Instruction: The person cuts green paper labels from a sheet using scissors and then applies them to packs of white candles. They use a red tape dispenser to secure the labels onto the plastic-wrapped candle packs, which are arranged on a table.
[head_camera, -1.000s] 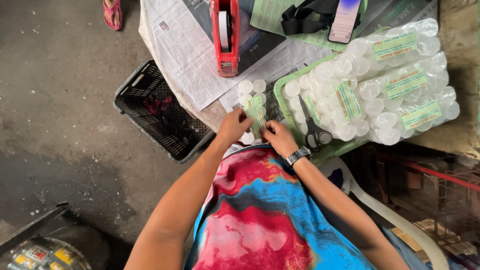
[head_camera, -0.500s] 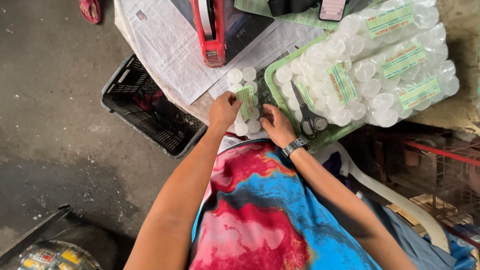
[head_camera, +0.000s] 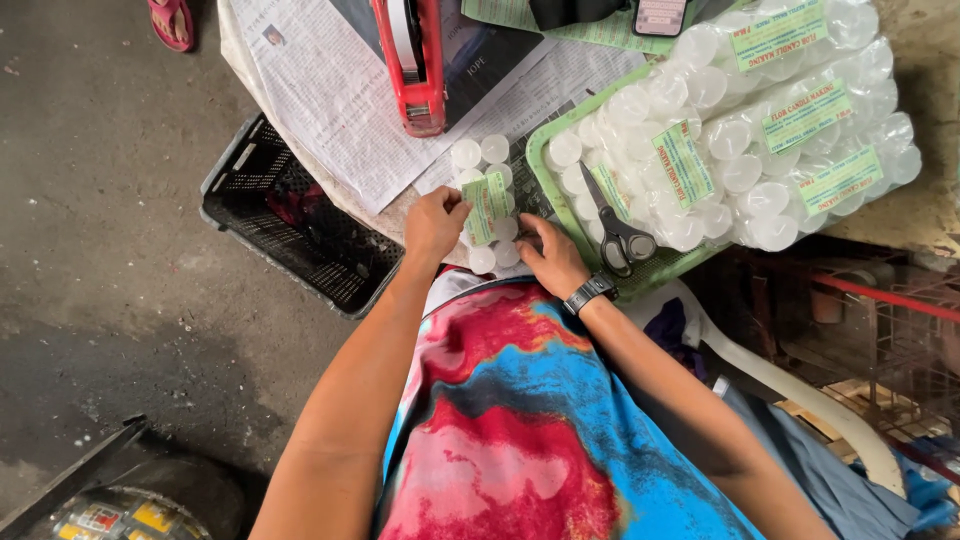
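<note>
While both hands sit at the near edge of the tabletop (head_camera: 330, 110), they're closed in around a small pack of white candle cups (head_camera: 487, 205) with a green label on it; the left hand (head_camera: 432, 224) has its fingers curled and pinching the pack's left side, and the right hand (head_camera: 553, 258), with a black wristwatch (head_camera: 588, 294) just behind it, presses down with bent fingers on the lower right side, so the pack sits right between the two; whether it's lifted or resting on the newspaper I honestly can't tell. Just to the right of the right hand there's a green tray (head_camera: 540, 150) with black-handled scissors (head_camera: 618, 235) lying in it, and beyond those a big heap of bagged cup packs (head_camera: 760, 130) with the same green labels; up past the hands is a red tape dispenser (head_camera: 415, 60); off to the left of the left hand, down on the floor, a black plastic crate (head_camera: 280, 230).
</note>
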